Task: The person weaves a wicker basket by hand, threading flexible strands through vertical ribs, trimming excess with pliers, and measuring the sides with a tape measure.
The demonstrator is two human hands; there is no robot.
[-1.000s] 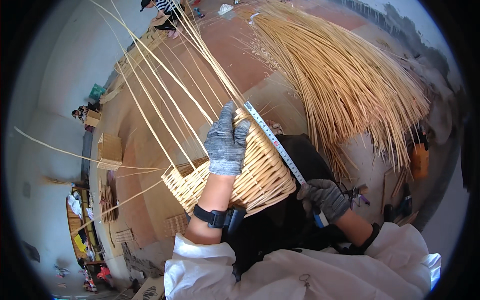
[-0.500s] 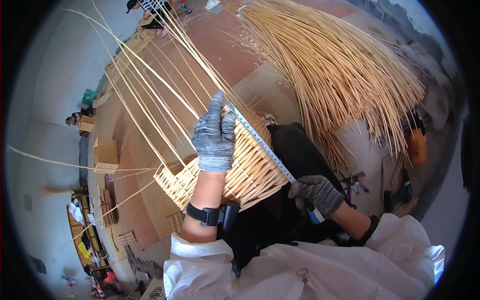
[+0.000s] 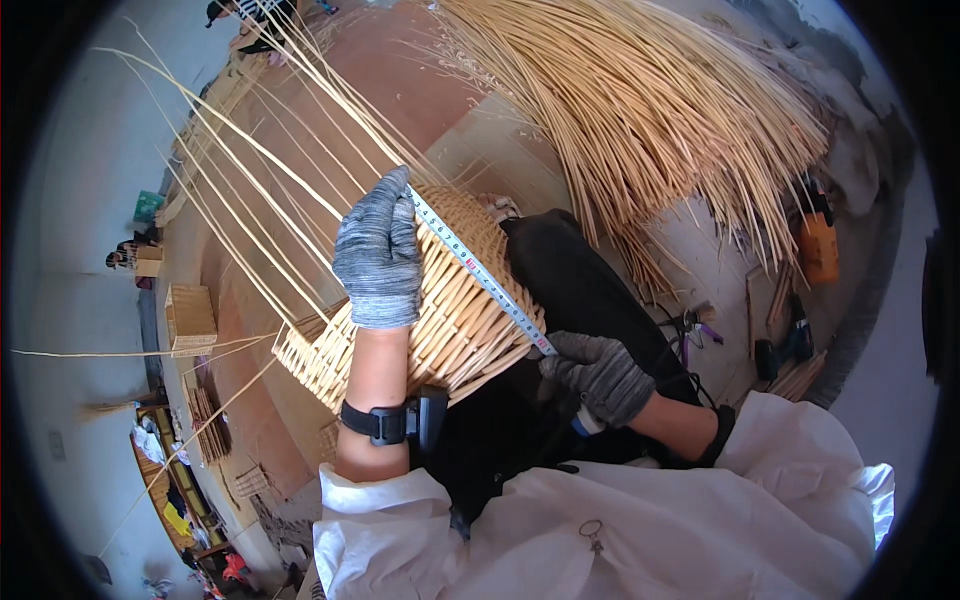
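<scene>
A pale woven wicker basket [image 3: 470, 355], with long loose rods [image 3: 235, 190] rising from its rim, rests on my black-clad lap. My left hand [image 3: 378, 262], in a grey knit glove, is closed at the upper corner, pressing the tape's end against the weave. The measuring tape [image 3: 470, 265] runs diagonally down along the basket's side. My right hand [image 3: 602, 375], gloved too, grips the tape's case [image 3: 585, 420] at the lower end, just right of the basket.
Loose reeds [image 3: 630, 120] lie heaped at upper right. A drill [image 3: 782, 345] and an orange case [image 3: 818, 250] sit to the right. Wooden boxes [image 3: 190, 318] and a cluttered bench [image 3: 165, 480] line the left. A co-worker [image 3: 255, 25] crouches at the top.
Basket, both hands and tape have shifted left and upward in the picture. The tape stays stretched along the basket's side, and less of its case shows beneath my right hand.
</scene>
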